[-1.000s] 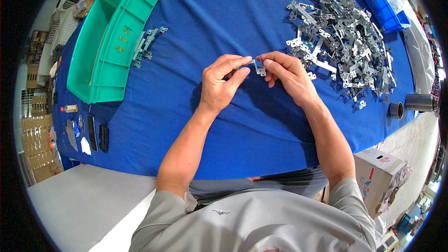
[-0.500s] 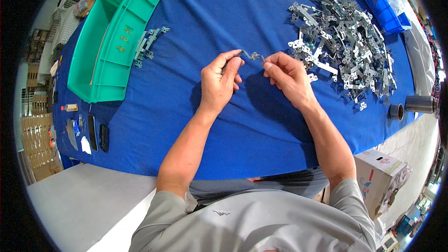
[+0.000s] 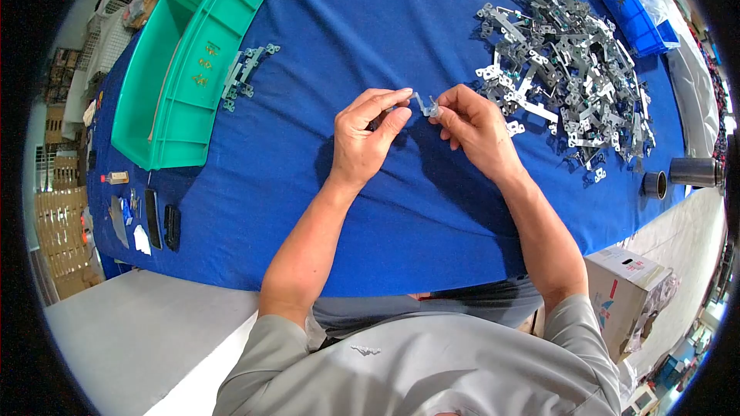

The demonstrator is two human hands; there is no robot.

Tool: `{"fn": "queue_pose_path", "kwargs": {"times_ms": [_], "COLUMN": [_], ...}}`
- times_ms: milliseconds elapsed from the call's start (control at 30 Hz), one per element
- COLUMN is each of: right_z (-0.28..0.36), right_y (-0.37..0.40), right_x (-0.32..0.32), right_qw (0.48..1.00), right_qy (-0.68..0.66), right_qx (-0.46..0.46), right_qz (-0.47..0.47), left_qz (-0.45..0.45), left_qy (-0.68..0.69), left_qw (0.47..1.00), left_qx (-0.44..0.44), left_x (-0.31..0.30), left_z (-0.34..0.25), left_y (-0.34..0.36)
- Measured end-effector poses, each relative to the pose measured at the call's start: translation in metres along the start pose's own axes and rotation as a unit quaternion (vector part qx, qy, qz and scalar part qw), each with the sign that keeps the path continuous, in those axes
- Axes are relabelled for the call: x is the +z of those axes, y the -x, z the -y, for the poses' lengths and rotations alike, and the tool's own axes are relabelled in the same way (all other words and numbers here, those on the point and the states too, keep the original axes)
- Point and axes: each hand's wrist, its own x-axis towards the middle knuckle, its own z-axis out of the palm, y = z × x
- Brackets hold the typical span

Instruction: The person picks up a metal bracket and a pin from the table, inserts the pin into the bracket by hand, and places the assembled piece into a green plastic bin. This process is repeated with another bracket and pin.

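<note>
A small bent metal bracket is held up over the blue cloth between my two hands. My right hand pinches its right end between thumb and forefinger. My left hand is closed at the opposite end, with thumb and fingertips against the bracket's upper left tip; part of this grip is hidden by the fingers. To the right of my right hand lies a big heap of similar metal brackets, piled loosely. A few more brackets lie together at the left.
A green bin stands tilted on the blue tablecloth at the left. At the far right are a blue tray and a metal cylinder. A black phone-like object lies near the left edge. A cardboard box stands below.
The bracket has turned between my fingers and now shows a different side. My left fingertips have shifted slightly right, nearer to my right hand.
</note>
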Motion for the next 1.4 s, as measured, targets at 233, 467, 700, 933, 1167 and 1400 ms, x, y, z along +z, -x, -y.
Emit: {"fn": "queue_pose_path", "kwargs": {"times_ms": [233, 467, 700, 933, 1167, 1400], "right_z": [-0.0036, -0.0022, 0.0007, 0.0004, -0.0038, 0.0009], "right_y": [-0.0035, -0.0028, -0.0005, 0.0006, -0.0004, 0.0006], "right_x": [-0.0043, -0.0043, 0.0003, 0.0030, 0.0007, 0.0007], "right_qw": [0.995, 0.997, 0.997, 0.999, 0.997, 1.000], "right_qy": [-0.097, -0.073, -0.059, 0.019, 0.061, 0.016], "right_qx": [-0.019, -0.005, -0.028, -0.043, -0.048, -0.016], "right_qz": [0.033, 0.008, -0.043, -0.013, -0.013, -0.010], "left_qz": [0.013, 0.055, -0.032, -0.027, -0.023, -0.021], "left_qy": [-0.031, -0.050, 0.025, 0.039, 0.025, -0.031], "left_qw": [0.999, 0.995, 0.991, 0.991, 0.996, 0.999], "left_qx": [0.023, 0.066, -0.126, -0.126, -0.087, 0.004], "left_x": [0.0002, 0.0006, 0.0042, 0.0028, 0.0010, 0.0009], "left_z": [-0.0017, 0.0018, -0.0024, -0.0033, 0.0014, -0.0019], "left_y": [-0.0003, -0.0017, 0.0011, 0.0008, 0.0020, -0.0015]}}
